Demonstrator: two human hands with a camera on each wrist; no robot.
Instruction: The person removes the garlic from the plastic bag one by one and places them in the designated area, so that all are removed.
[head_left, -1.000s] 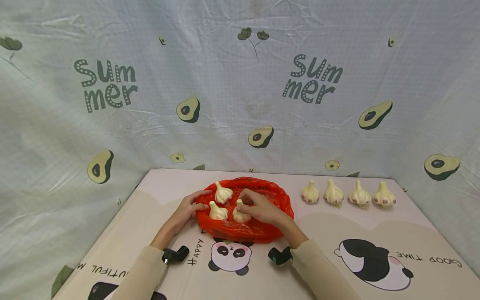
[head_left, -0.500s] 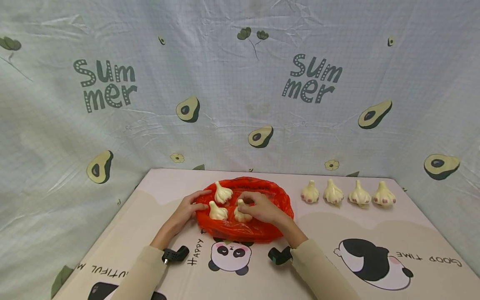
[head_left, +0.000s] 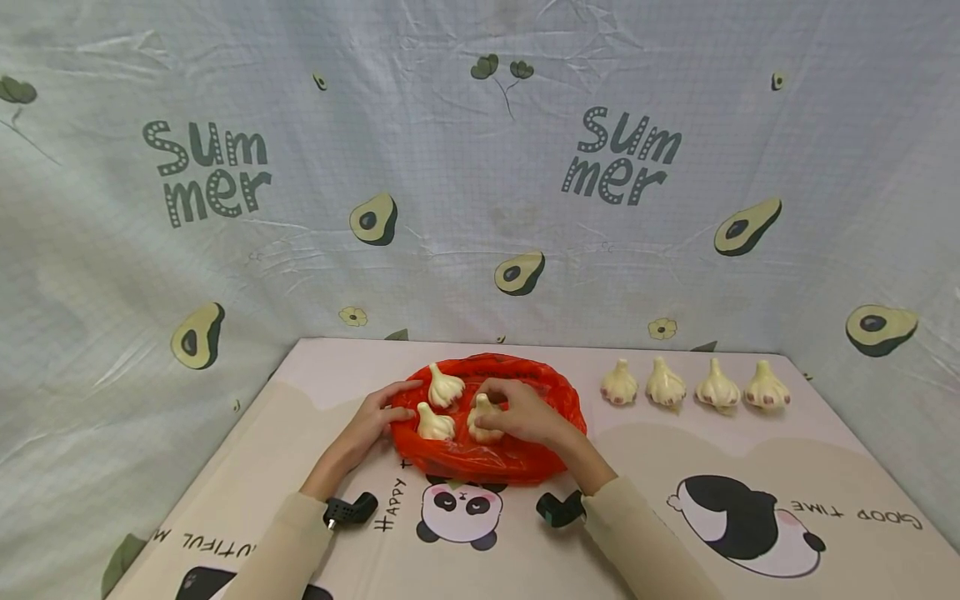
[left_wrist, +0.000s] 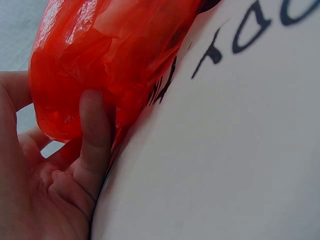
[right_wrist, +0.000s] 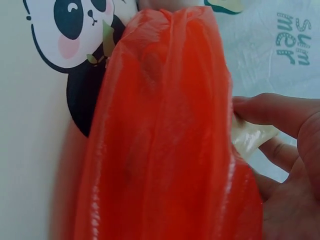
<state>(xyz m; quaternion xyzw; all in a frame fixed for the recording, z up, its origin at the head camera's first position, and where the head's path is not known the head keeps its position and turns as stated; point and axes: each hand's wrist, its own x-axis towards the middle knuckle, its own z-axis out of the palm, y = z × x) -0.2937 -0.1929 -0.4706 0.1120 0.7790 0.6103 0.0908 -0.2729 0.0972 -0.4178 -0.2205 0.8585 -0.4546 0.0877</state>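
A red plastic bag (head_left: 480, 461) lies with its mouth spread wide on the table. Two garlic bulbs (head_left: 444, 389) sit in its left part. My right hand (head_left: 528, 414) reaches over the bag and pinches a third garlic bulb (head_left: 482, 422) near its neck, beside the other two. In the right wrist view, the bag's side hides most of this bulb (right_wrist: 247, 137). My left hand (head_left: 369, 421) holds the left rim of the bag, thumb and fingers at its edge. Seen from the left wrist, one finger (left_wrist: 95, 130) lies against the red plastic.
Several more garlic bulbs (head_left: 666, 385) stand in a row at the back right of the table. The table cover (head_left: 645, 467) bears printed pandas and lettering. A pale curtain (head_left: 442, 167) with avocado prints hangs behind and at both sides.
The bulb in my right hand has shifted very slightly to the right and tilted a little. My left hand stays on the bag's rim.
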